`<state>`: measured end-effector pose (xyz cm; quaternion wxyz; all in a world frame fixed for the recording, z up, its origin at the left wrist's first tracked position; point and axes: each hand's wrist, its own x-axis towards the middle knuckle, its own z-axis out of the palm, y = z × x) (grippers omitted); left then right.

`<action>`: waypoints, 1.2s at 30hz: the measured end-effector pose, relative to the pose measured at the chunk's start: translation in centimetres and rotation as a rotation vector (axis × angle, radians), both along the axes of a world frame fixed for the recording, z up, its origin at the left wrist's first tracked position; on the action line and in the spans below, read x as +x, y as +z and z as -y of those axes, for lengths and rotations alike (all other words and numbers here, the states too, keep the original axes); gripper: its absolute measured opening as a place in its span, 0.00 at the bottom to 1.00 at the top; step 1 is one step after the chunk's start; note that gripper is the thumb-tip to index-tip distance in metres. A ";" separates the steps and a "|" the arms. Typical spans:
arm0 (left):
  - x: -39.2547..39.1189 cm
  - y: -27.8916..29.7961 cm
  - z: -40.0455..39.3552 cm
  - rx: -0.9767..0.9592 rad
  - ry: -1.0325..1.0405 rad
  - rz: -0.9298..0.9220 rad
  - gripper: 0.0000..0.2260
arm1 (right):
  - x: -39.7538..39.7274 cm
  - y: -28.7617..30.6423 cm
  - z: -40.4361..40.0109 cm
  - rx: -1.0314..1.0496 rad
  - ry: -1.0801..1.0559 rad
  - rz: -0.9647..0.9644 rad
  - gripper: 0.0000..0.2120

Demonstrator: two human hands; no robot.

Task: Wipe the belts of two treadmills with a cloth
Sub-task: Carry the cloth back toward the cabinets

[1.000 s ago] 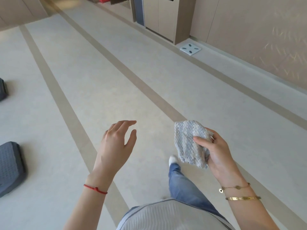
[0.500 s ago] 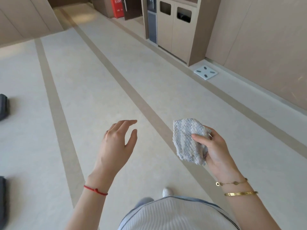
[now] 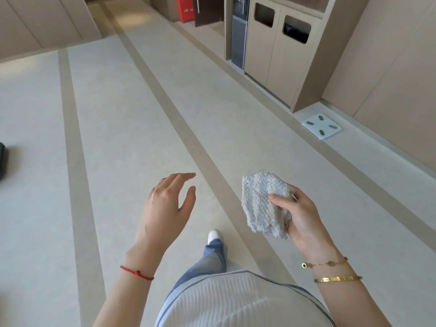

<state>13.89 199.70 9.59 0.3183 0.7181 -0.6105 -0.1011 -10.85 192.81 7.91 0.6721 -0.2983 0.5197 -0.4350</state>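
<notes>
Where the pale floor (image 3: 132, 128) meets the left edge of the view, a dark object (image 3: 2, 159) is cut off by the frame, too little of it showing to tell what it is. Tan stripes (image 3: 70, 138) run lengthwise down the floor, away from the person. The left hand (image 3: 165, 208) hangs in the air over the floor, fingers loosely spread and holding nothing, a red cord bracelet (image 3: 136, 273) at its wrist. Just right of it, a white shoe (image 3: 214, 234) and a blue trouser leg (image 3: 207, 263) step forward. The right hand (image 3: 299, 220) grips a folded grey cloth (image 3: 262, 204), thumb pressed on its front, fingers curled behind; gold bracelets (image 3: 337, 278) circle the wrist. Farther off along the right wall stand a red cabinet (image 3: 185, 8), a beige bin unit (image 3: 276, 50) with two openings, and a white scale (image 3: 321, 126) lying on the floor beside beige wall panels (image 3: 389, 79).
</notes>
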 end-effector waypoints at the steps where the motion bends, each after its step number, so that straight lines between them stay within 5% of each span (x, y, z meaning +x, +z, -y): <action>1: 1.3 0.2 2.9 -0.005 -0.010 0.003 0.12 | 1.3 0.2 2.9 -0.003 -0.005 0.012 0.17; 13: 11.3 2.4 35.0 0.038 -0.155 0.052 0.12 | 10.6 1.9 31.5 -0.005 -0.128 0.054 0.17; 36: 13.0 3.0 95.9 -0.009 -0.288 0.038 0.13 | 12.6 3.1 89.5 -0.042 -0.201 0.023 0.21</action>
